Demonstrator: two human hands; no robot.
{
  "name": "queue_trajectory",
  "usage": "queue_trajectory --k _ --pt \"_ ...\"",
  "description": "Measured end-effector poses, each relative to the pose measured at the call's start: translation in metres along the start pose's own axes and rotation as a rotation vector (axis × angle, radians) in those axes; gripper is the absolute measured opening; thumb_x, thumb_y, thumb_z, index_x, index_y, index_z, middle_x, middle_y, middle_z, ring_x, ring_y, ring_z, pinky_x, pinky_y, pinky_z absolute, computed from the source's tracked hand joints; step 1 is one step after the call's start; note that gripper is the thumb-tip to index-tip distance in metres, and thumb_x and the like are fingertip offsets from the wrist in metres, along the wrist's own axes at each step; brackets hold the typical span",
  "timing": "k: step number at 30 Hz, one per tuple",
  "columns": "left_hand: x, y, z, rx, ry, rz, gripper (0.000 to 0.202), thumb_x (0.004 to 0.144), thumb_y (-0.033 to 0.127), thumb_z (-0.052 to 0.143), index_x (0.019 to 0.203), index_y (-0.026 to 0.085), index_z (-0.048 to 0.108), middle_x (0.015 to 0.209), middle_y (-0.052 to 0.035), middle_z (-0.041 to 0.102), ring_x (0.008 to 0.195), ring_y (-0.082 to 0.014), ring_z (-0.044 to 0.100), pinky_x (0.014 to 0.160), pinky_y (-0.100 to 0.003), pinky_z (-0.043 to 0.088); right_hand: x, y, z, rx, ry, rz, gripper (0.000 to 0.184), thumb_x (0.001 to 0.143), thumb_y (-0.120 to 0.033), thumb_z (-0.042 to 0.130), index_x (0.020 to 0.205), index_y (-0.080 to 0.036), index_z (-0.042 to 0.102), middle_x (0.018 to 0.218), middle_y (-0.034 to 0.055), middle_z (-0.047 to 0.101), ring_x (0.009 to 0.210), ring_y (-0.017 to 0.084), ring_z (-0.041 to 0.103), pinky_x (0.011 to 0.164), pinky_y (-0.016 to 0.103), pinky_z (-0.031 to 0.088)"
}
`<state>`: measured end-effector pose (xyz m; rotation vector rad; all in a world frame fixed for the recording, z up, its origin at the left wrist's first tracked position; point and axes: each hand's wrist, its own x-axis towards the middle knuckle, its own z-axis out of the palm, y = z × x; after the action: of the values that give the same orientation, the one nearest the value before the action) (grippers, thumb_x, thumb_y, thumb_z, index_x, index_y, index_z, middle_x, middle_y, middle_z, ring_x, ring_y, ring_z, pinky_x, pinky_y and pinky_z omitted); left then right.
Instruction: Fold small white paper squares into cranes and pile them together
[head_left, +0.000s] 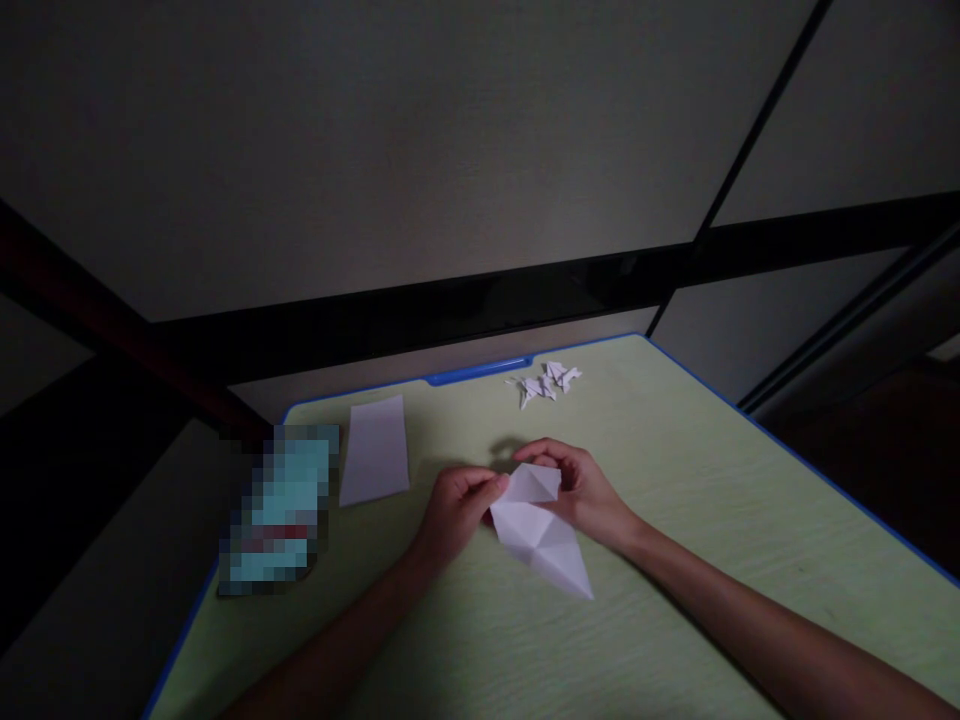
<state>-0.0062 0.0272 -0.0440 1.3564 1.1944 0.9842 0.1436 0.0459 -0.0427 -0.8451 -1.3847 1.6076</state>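
A creased white sheet of paper (536,540), partly folded, is held up over the table between my two hands. Its lower end comes to a point toward the front, and fold lines cross its surface. My left hand (461,505) pinches the paper's left edge between thumb and fingers. On the other side, my right hand (581,490) grips the upper right part, its fingers curled behind the sheet and partly hidden by it.
The pale green table (712,470) has a blue rim and a blue groove (480,371) at its far edge. Several small folded paper figures (544,385) lie at the back. White paper (376,450) lies left, beside a blurred-out turquoise item (281,510). Panelled doors (420,150) stand behind.
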Motion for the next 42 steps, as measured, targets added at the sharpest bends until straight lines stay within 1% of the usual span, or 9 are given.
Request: queue_trajectory --k 5,8,11,13,16,19,22,29,42 --pt "-0.0015 -0.0001 0.003 -0.017 0.035 0.012 0.035 0.069 0.035 0.048 0.042 0.013 0.043 0.04 0.005 0.035 0.041 -0.0065 0.033 0.041 -0.019 0.025 0.001 -0.0008 0.0012 0.011 0.095 -0.003 0.032 0.047 -0.005 0.062 0.075 -0.015 0.052 0.054 -0.0053 0.052 0.043 0.006 0.045 0.039 0.015 0.031" --pt "-0.0016 0.0012 0.0025 -0.081 0.053 -0.027 0.034 0.068 0.035 0.048 0.042 0.013 0.046 0.04 0.0039 0.04 0.041 -0.0075 0.037 0.041 -0.019 0.029 0.0012 -0.0006 0.0005 0.022 0.128 -0.007 0.028 0.048 -0.005 0.06 0.073 -0.016 0.052 0.058 -0.0038 0.055 0.047 0.007 0.048 0.04 0.016 0.033" --pt "-0.001 0.003 0.001 -0.155 0.088 -0.087 0.026 0.066 0.034 0.051 0.054 0.012 0.057 0.048 0.0011 0.051 0.045 -0.0094 0.044 0.043 -0.019 0.034 0.0013 0.0 -0.0006 0.028 0.183 -0.011 0.025 0.05 -0.005 0.058 0.072 -0.016 0.053 0.061 -0.0028 0.056 0.051 0.008 0.049 0.044 0.017 0.035" --pt "-0.0006 0.004 0.0003 -0.177 0.128 -0.093 0.021 0.065 0.031 0.053 0.064 0.012 0.06 0.056 -0.0005 0.057 0.049 -0.0104 0.048 0.044 -0.019 0.036 0.0014 0.0003 -0.0009 0.028 0.209 -0.008 0.024 0.051 -0.005 0.057 0.072 -0.016 0.053 0.062 -0.0026 0.056 0.051 0.009 0.049 0.045 0.018 0.035" --pt "-0.0001 0.0048 -0.0001 -0.193 0.162 -0.084 0.016 0.063 0.027 0.056 0.065 0.012 0.06 0.056 -0.0001 0.058 0.051 -0.0105 0.049 0.046 -0.019 0.037 0.0013 0.0003 -0.0008 0.018 0.207 -0.015 0.024 0.05 -0.005 0.057 0.071 -0.016 0.053 0.061 -0.0029 0.055 0.051 0.01 0.049 0.045 0.019 0.036" --pt "0.0008 0.0051 -0.0009 -0.223 0.145 -0.09 0.011 0.062 0.023 0.057 0.061 0.013 0.057 0.052 0.0021 0.056 0.049 -0.0088 0.048 0.046 -0.018 0.036 0.001 0.0002 -0.0004 0.01 0.205 -0.027 0.025 0.049 -0.004 0.057 0.071 -0.016 0.053 0.06 -0.0032 0.055 0.052 0.01 0.049 0.046 0.019 0.035" --pt "0.002 0.0064 -0.0026 -0.236 0.091 -0.119 0.01 0.061 0.022 0.058 0.057 0.013 0.054 0.051 0.0027 0.055 0.047 -0.0081 0.048 0.046 -0.018 0.036 0.0008 0.0006 -0.0003 0.013 0.208 -0.023 0.026 0.049 -0.003 0.057 0.071 -0.016 0.053 0.06 -0.0035 0.054 0.052 0.009 0.049 0.046 0.019 0.035" --pt "0.0038 0.0082 -0.0042 -0.216 0.022 -0.176 0.008 0.058 0.019 0.058 0.054 0.012 0.056 0.049 0.0023 0.054 0.047 -0.008 0.047 0.046 -0.018 0.035 0.0007 0.0012 -0.0008 -0.018 0.224 -0.017 0.026 0.049 -0.001 0.055 0.071 -0.016 0.053 0.061 -0.0029 0.055 0.052 0.01 0.049 0.046 0.019 0.036" --pt "0.0037 0.0067 -0.0048 -0.243 0.073 -0.178 0.01 0.055 0.019 0.06 0.055 0.012 0.053 0.048 0.0021 0.056 0.045 -0.0086 0.05 0.045 -0.019 0.038 0.0005 -0.0019 0.0004 0.018 0.201 -0.013 0.028 0.047 -0.002 0.059 0.07 -0.016 0.054 0.062 -0.0032 0.056 0.052 0.009 0.049 0.046 0.019 0.035"
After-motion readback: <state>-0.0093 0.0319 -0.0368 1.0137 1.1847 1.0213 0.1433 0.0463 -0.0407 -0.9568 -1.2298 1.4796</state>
